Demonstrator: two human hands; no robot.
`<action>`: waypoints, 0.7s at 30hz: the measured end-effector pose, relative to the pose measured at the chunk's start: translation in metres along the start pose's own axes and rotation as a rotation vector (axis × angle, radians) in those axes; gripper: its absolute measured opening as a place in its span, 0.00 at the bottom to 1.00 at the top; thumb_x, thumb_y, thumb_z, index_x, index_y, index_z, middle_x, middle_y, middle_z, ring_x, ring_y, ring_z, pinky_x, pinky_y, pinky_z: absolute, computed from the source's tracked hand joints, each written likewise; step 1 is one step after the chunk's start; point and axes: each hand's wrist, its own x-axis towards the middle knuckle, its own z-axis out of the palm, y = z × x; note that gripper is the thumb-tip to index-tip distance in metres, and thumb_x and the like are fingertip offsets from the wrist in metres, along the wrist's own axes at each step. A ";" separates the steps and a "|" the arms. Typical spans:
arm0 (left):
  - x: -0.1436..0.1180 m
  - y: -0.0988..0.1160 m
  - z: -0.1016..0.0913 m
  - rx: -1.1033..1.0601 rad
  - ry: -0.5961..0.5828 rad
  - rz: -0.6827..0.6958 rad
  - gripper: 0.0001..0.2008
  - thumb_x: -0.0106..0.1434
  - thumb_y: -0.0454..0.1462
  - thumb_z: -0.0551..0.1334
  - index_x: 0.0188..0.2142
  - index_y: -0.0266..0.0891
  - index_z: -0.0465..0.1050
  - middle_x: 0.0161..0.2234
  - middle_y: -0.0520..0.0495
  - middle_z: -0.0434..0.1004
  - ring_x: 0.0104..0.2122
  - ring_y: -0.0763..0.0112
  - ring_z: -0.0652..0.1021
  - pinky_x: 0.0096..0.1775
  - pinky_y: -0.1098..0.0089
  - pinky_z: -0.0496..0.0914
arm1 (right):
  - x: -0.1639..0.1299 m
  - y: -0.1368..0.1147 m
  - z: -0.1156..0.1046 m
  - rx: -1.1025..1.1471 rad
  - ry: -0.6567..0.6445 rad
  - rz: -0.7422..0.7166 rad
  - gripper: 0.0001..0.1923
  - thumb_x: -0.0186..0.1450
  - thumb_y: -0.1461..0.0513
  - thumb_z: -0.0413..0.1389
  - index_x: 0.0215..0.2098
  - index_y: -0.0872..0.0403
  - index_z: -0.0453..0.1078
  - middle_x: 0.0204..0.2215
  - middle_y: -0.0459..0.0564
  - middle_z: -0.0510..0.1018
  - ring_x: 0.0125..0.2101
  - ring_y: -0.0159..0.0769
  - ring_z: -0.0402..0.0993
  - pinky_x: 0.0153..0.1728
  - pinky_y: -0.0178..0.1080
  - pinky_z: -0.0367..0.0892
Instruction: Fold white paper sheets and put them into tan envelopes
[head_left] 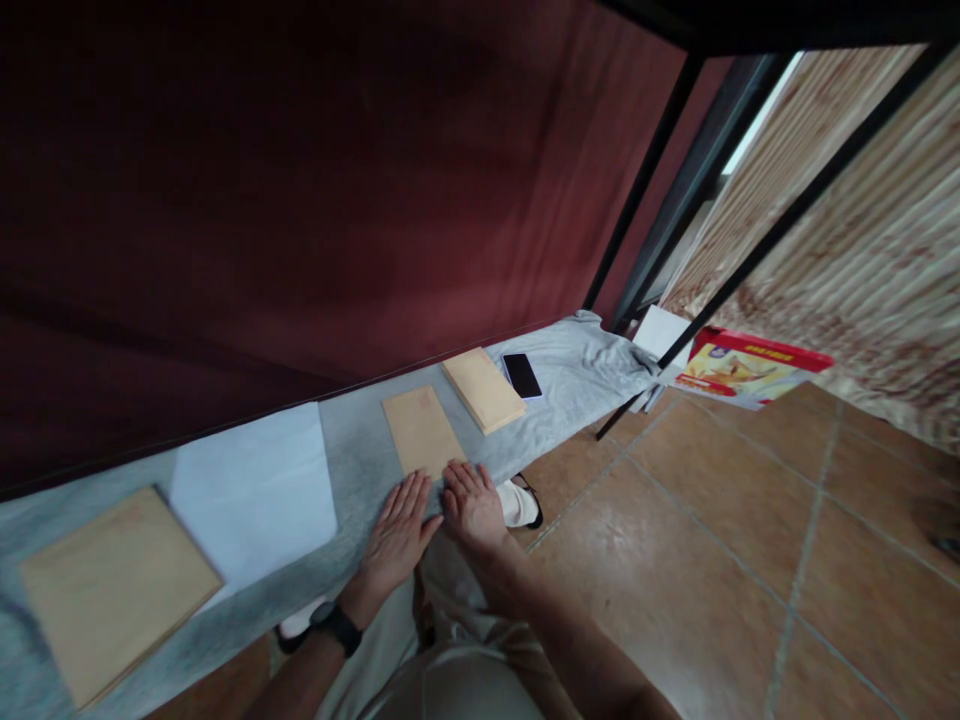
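Observation:
A single brown paper envelope (421,428) lies flat on the grey cloth in front of me. My left hand (401,530) rests palm down at its near edge, fingers stretched out and the thumb apart. Beside it, my right hand (474,503) also lies palm down, its fingertips on the envelope's near right corner. Neither hand grips anything. Just right of that envelope is a neat stack of brown envelopes (486,390).
A dark phone (522,376) lies beyond the stack. To the left are white paper sheets (259,490) and a larger brown envelope pile (120,590). The narrow cloth-covered shelf (356,450) runs along a dark red panel. A red-yellow box (750,368) stands by the black frame.

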 end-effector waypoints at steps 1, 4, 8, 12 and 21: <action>-0.001 0.001 -0.001 -0.002 0.003 -0.009 0.34 0.73 0.52 0.47 0.69 0.32 0.60 0.69 0.35 0.61 0.70 0.55 0.61 0.68 0.52 0.57 | 0.000 0.003 -0.003 -0.001 0.005 0.013 0.22 0.77 0.58 0.47 0.66 0.52 0.66 0.65 0.52 0.70 0.65 0.41 0.64 0.69 0.50 0.50; -0.007 0.002 -0.002 -0.008 0.016 -0.055 0.36 0.73 0.54 0.46 0.68 0.30 0.61 0.68 0.32 0.62 0.69 0.52 0.62 0.68 0.51 0.58 | 0.000 0.010 -0.010 -0.016 0.010 0.028 0.22 0.77 0.58 0.46 0.66 0.52 0.66 0.65 0.52 0.70 0.65 0.41 0.64 0.69 0.51 0.50; -0.012 0.005 -0.001 -0.054 0.027 -0.142 0.34 0.72 0.53 0.49 0.67 0.31 0.63 0.68 0.32 0.62 0.69 0.50 0.63 0.67 0.51 0.60 | -0.001 0.013 -0.012 -0.056 0.007 0.040 0.22 0.77 0.59 0.46 0.66 0.52 0.66 0.65 0.52 0.71 0.66 0.42 0.63 0.69 0.52 0.50; -0.001 0.007 0.003 -0.212 0.072 -0.294 0.26 0.71 0.44 0.51 0.63 0.35 0.67 0.65 0.34 0.68 0.66 0.53 0.68 0.65 0.51 0.64 | -0.002 0.011 -0.008 -0.071 0.015 0.044 0.22 0.77 0.59 0.46 0.67 0.53 0.65 0.65 0.53 0.70 0.67 0.42 0.61 0.69 0.53 0.50; 0.043 0.015 -0.014 -0.986 0.172 -0.793 0.24 0.61 0.37 0.62 0.57 0.37 0.69 0.55 0.37 0.78 0.54 0.56 0.78 0.55 0.54 0.73 | -0.002 0.010 -0.001 -0.056 0.043 0.044 0.24 0.75 0.61 0.47 0.67 0.55 0.65 0.65 0.55 0.71 0.66 0.45 0.62 0.69 0.54 0.51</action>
